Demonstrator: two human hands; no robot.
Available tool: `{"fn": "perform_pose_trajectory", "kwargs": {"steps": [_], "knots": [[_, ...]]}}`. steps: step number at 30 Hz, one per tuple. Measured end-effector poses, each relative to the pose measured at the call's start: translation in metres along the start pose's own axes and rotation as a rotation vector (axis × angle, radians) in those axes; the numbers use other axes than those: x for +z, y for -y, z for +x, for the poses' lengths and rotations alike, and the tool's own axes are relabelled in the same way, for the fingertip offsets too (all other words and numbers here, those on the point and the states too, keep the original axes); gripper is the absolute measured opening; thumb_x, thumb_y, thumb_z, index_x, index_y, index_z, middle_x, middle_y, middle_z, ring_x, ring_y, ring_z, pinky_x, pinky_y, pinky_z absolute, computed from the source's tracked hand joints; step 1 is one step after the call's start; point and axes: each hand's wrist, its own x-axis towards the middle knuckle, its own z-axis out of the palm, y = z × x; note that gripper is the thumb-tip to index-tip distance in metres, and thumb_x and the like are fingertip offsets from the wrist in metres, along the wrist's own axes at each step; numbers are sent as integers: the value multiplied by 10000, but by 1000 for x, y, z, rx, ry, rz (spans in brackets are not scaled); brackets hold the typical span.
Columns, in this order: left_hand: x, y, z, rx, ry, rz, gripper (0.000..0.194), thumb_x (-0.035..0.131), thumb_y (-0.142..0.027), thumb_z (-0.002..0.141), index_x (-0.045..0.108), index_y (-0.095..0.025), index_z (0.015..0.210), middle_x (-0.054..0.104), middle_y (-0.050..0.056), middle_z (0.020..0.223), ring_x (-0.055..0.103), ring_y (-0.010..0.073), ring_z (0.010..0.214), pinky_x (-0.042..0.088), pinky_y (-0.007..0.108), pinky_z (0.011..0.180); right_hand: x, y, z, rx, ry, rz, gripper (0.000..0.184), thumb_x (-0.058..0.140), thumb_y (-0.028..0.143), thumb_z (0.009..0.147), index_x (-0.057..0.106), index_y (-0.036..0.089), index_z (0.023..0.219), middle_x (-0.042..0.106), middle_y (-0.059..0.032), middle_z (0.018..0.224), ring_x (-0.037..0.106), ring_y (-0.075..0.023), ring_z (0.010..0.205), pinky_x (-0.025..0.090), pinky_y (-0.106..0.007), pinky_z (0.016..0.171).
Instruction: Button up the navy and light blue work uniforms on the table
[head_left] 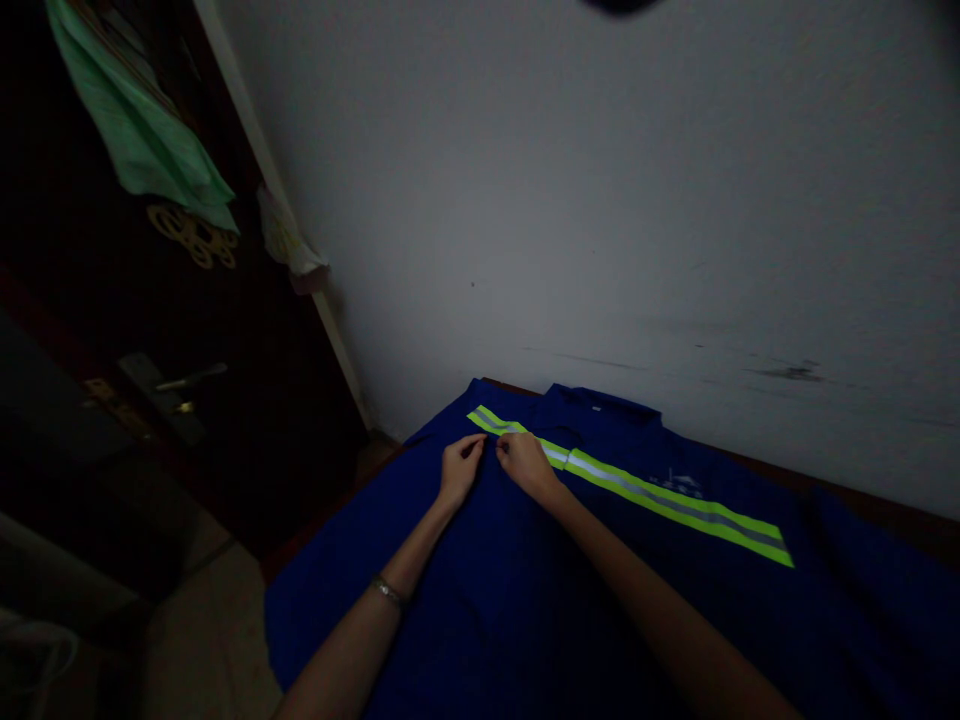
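A blue work jacket (pixel 487 580) lies spread out, its collar (pixel 607 402) toward the wall. Across its chest runs a yellow-green and silver reflective stripe (pixel 660 493). My left hand (pixel 460 470) is closed in a pinch on the blue cloth just below the stripe's left part. Close beside it, my right hand (pixel 523 462) pinches the cloth too and covers a bit of the stripe. A small gap separates the two sets of fingertips. Exactly which fold or edge they grip is too dark to make out. A bracelet (pixel 388 590) circles my left wrist.
A pale wall (pixel 600 220) with dark scuffs rises right behind the jacket. At the left stands a dark door (pixel 247 400) with a lever handle (pixel 191 378) and a hanging green cloth (pixel 150 140). Floor tiles (pixel 217 630) show at lower left.
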Motion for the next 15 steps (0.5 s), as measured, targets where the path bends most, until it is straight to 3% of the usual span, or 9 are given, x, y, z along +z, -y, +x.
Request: {"fn": "perform_pose_trajectory", "kwargs": {"steps": [6,12,15], "knots": [[-2,0,1,22,93,6,211,542,-221,737,684,-185,888,667,55,962,591,186,932,408,332,885,2,-14,11,168,4,251,128,604,213,694,697,184,777,684,-51,804,620,-175,785,433,-226,700],[-2,-6,-5,108,145,124,234,535,-215,742,670,-195,932,650,61,1008,574,188,967,394,339,906,7,-25,18,422,96,735,71,647,153,636,669,114,692,648,-15,629,604,-118,591,475,-197,577],[-2,-9,-7,172,177,177,222,546,-205,731,675,-207,912,646,54,1009,564,184,977,385,331,914,6,-25,17,459,92,934,29,661,90,595,642,105,611,619,7,552,593,-101,558,483,-188,588]]}}
